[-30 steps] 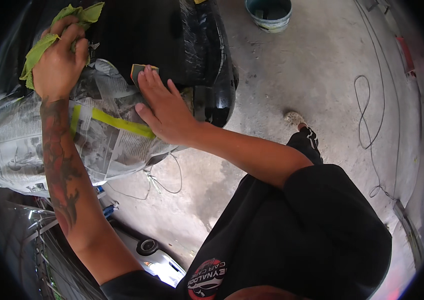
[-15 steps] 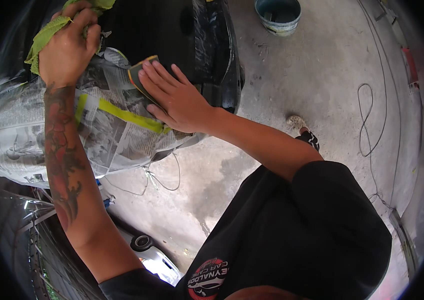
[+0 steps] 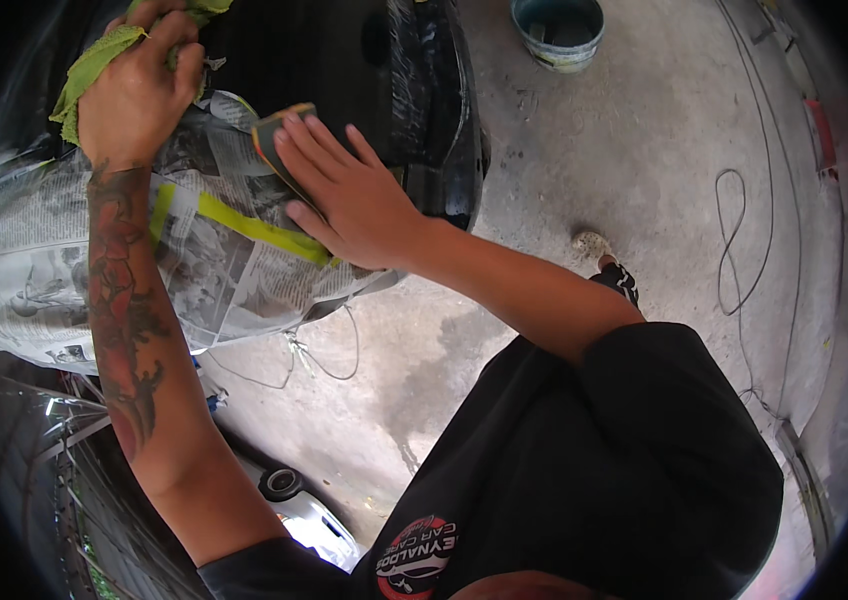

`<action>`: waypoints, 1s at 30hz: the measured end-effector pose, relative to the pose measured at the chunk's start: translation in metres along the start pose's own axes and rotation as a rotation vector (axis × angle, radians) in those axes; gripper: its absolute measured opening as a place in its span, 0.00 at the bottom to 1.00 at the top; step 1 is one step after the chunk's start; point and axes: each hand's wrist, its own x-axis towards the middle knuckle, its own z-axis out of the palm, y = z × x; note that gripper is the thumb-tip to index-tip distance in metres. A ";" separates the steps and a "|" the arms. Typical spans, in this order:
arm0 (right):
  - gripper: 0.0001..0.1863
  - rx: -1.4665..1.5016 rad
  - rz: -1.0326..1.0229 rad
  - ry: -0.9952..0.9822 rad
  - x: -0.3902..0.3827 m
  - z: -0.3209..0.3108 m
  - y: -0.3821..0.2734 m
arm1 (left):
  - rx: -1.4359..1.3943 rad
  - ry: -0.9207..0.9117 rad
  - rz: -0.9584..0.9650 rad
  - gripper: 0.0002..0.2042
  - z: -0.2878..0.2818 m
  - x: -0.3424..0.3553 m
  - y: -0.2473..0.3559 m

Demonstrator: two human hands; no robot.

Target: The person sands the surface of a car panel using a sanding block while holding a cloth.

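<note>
My left hand (image 3: 139, 95) is closed around a crumpled green cloth (image 3: 94, 75), resting at the upper left of a black car panel (image 3: 289, 50). Under the fingers of my right hand (image 3: 349, 190) lies a dark grey sanding pad (image 3: 269, 130) with an orange-yellow edge. The fingers stretch over it and the thumb sits by its near edge. It is at the border of the black panel and a newspaper covering (image 3: 54, 250); the pad's underside is hidden. Yellow-green masking tape (image 3: 254, 230) crosses the newspaper just left of my right hand.
A bucket (image 3: 559, 35) of dark liquid stands on the concrete floor (image 3: 544, 150) at the far right. A thin cable (image 3: 744, 240) loops along the right side. A shod foot (image 3: 594, 245) is beyond my right arm. A white vehicle (image 3: 319, 520) shows at the lower left.
My right hand and the sanding pad have shifted slightly left and away from me. My left hand and the cloth stay nearly in place.
</note>
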 end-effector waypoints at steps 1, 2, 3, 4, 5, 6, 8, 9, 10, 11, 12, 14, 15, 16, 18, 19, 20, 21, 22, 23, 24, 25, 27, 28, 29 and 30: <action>0.36 0.033 0.034 -0.016 -0.009 0.003 -0.001 | -0.007 0.013 0.008 0.04 0.000 0.000 0.000; 0.36 0.067 0.068 -0.032 -0.015 0.006 0.000 | -0.006 0.013 0.006 0.04 -0.001 0.001 0.000; 0.36 0.067 0.071 -0.033 -0.010 0.005 -0.004 | -0.005 0.007 -0.002 0.04 -0.002 0.001 0.002; 0.36 0.102 0.069 -0.002 0.001 0.003 -0.011 | -0.006 0.003 -0.007 0.04 -0.001 0.002 0.004; 0.37 0.136 0.066 0.029 0.007 0.000 -0.014 | -0.011 0.004 -0.004 0.04 0.001 0.002 0.004; 0.37 0.136 0.067 0.031 0.008 -0.001 -0.015 | -0.007 -0.006 -0.008 0.04 0.000 0.002 0.003; 0.38 0.074 0.102 -0.074 0.007 -0.004 -0.017 | -0.003 -0.016 -0.010 0.04 0.000 0.001 0.002; 0.38 0.067 0.101 -0.071 0.001 -0.005 -0.011 | -0.009 -0.023 -0.044 0.04 0.000 0.001 0.004; 0.39 0.209 0.262 -0.110 -0.012 -0.002 -0.004 | -0.016 -0.038 -0.079 0.04 -0.001 -0.001 0.006; 0.41 0.353 0.423 -0.148 -0.022 0.002 0.001 | -0.019 -0.039 -0.079 0.04 0.000 -0.001 0.005; 0.41 0.353 0.424 -0.146 -0.025 0.005 0.003 | -0.019 -0.030 -0.050 0.05 -0.001 0.001 0.003; 0.40 0.513 0.575 -0.060 -0.029 0.011 0.009 | -0.019 -0.021 -0.019 0.05 -0.002 0.002 0.002; 0.40 0.509 0.582 -0.057 -0.022 0.008 0.000 | -0.019 0.018 -0.023 0.04 0.000 0.002 0.005; 0.40 0.488 0.489 -0.072 -0.009 0.002 -0.019 | -0.020 0.056 -0.027 0.04 0.001 0.001 0.008; 0.40 0.464 0.394 -0.082 -0.003 -0.002 -0.027 | -0.005 0.045 -0.026 0.04 0.001 0.001 0.008; 0.40 0.470 0.465 -0.091 -0.005 -0.001 -0.024 | 0.013 0.031 -0.028 0.03 0.000 0.002 0.008; 0.40 0.476 0.536 -0.101 -0.009 0.002 -0.021 | 0.010 0.035 -0.024 0.03 0.001 0.002 0.007; 0.40 0.470 0.536 -0.092 -0.015 0.008 -0.004 | 0.005 0.036 -0.018 0.04 0.000 0.006 0.008; 0.40 0.629 0.687 -0.023 -0.024 0.021 0.020 | 0.003 0.030 -0.013 0.04 -0.001 0.008 0.010; 0.41 0.787 0.837 0.044 -0.030 0.027 0.034 | 0.000 0.030 -0.011 0.04 -0.001 0.009 0.009; 0.41 0.789 0.839 0.038 -0.028 0.024 0.030 | 0.006 0.019 -0.005 0.04 -0.002 0.006 0.007; 0.41 0.839 0.906 0.006 -0.022 0.015 0.024 | 0.013 0.011 0.002 0.04 -0.002 0.004 0.005; 0.42 0.858 0.865 -0.033 -0.023 0.014 0.016 | 0.017 0.014 0.000 0.04 -0.002 0.001 0.005; 0.42 0.855 0.866 -0.026 -0.024 0.015 0.019 | 0.019 0.019 0.001 0.03 -0.001 0.003 0.005; 0.43 0.865 0.870 -0.015 -0.025 0.017 0.022 | 0.016 0.023 0.004 0.03 0.000 0.005 0.005; 0.43 0.879 0.874 -0.012 -0.025 0.017 0.021 | 0.006 0.026 0.011 0.03 -0.001 0.005 0.006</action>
